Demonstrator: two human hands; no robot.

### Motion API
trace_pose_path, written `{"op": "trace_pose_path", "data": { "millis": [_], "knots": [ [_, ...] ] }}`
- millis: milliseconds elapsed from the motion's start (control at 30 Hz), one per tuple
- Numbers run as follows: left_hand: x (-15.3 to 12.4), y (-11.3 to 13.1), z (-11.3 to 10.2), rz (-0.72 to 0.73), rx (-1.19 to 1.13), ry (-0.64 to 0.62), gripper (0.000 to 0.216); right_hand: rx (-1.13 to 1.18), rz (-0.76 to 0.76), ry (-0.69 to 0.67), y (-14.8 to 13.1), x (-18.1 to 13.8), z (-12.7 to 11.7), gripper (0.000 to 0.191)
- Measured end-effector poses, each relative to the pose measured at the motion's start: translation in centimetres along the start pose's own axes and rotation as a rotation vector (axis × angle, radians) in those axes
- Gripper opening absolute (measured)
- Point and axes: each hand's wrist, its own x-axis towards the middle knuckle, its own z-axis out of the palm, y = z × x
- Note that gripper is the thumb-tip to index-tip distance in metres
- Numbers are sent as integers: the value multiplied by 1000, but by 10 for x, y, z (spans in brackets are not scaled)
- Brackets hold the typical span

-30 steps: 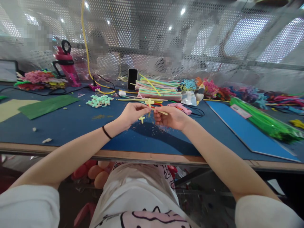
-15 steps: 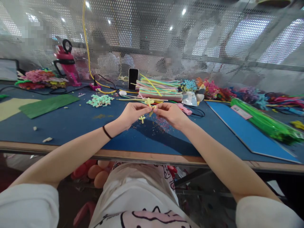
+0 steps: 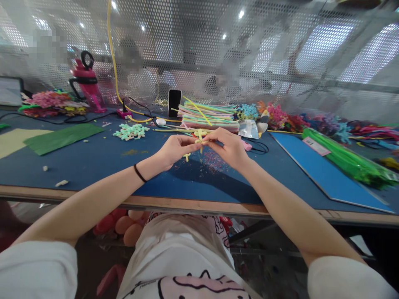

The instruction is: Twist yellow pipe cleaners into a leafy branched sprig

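Between my fingertips, above the table, is a small yellow flower shape of bent fuzzy stems (image 3: 200, 133), like pipe cleaner. My left hand (image 3: 174, 150) pinches it from the left with thumb and forefinger. From the other side my right hand (image 3: 227, 146) pinches it, its fingers bent over the right edge. A second small yellow piece (image 3: 187, 157) lies on the table just below my left fingers, partly covered by them. Behind my hands lies a bundle of pastel pipe cleaners (image 3: 208, 114). Part of a pink tool (image 3: 247, 145) shows beside my right hand.
Mint-green pieces (image 3: 131, 131) lie left of my hands. A phone (image 3: 175, 103) stands at the back, and a pink bottle (image 3: 87, 85) is farther left. Green felt (image 3: 64, 138), a blue board (image 3: 327, 172) and a bag of green stems (image 3: 349, 158) flank the work area.
My right hand has shifted slightly up, and its fingers now curl over the yellow flower shape. The shape has turned a little and moved slightly right. My left hand stays nearly in place.
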Motion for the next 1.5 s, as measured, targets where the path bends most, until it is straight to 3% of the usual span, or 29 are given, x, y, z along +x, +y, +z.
{"op": "trace_pose_path", "data": {
  "millis": [133,333,600,833,933,1067,1200,1400,1500],
  "knots": [
    [-1,0,1,-72,-86,-15,33,-49,-133,-5,1,0,-2,15],
    [0,-4,2,-168,-217,-4,28,-141,-163,11,4,-3,4,18],
    [-1,-1,7,-95,-299,60,24,-199,-174,136,-7,-7,11,14],
    [-1,0,4,-122,-223,-18,29,-149,-176,45,1,-4,8,17],
    [-1,-1,5,-114,-228,-14,30,-135,-164,72,0,-5,10,17],
    [-1,-3,9,-60,-231,62,29,-101,-38,173,-10,-8,15,15],
    [0,-7,10,83,-153,129,31,1,177,189,-21,-6,19,19],
    [1,-6,6,299,85,140,29,466,542,156,-22,-1,21,24],
    [0,-3,4,356,266,157,22,799,748,31,-18,3,17,31]
  ]
}}
